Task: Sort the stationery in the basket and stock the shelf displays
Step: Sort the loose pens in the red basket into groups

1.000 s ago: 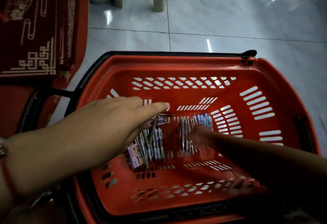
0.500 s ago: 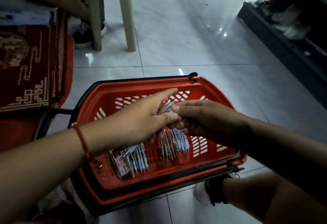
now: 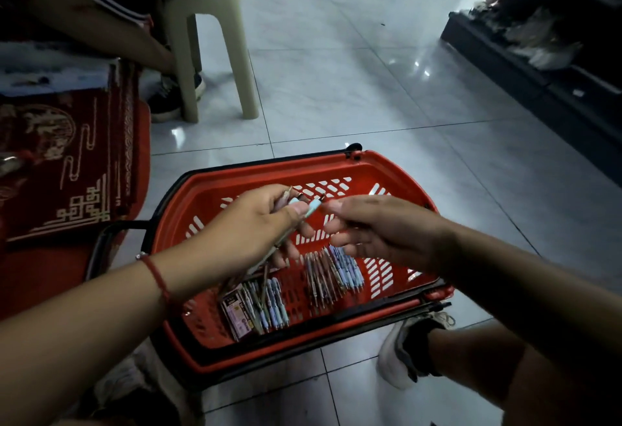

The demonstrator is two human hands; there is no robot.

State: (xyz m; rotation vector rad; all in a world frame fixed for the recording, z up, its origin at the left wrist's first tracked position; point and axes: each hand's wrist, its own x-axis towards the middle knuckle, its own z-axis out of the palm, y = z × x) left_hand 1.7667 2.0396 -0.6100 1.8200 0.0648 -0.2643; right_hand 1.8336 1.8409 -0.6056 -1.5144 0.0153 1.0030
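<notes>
A red plastic basket (image 3: 397, 173) sits on the tiled floor in front of me. Two groups of pens lie on its bottom, one at the left (image 3: 269, 304) beside small packets (image 3: 237, 314), one at the right (image 3: 336, 274). My left hand (image 3: 249, 234) hovers above the basket and grips a small bunch of pens (image 3: 311, 208), whose pale blue tips stick out past my thumb. My right hand (image 3: 377, 227) is just right of it, fingertips at the pen tips, fingers loosely bent; whether it pinches a pen is unclear.
A beige plastic stool (image 3: 215, 49) stands beyond the basket, with another person's leg and shoe (image 3: 175, 96) beside it. Red patterned mats (image 3: 67, 163) are stacked at the left. A dark low shelf (image 3: 538, 65) runs along the right. My shoe (image 3: 410, 345) is beside the basket.
Both hands rose out of the basket. My left hand lifted a bunch of pens and my right hand came up to meet it. The view tilted up, showing more floor.
</notes>
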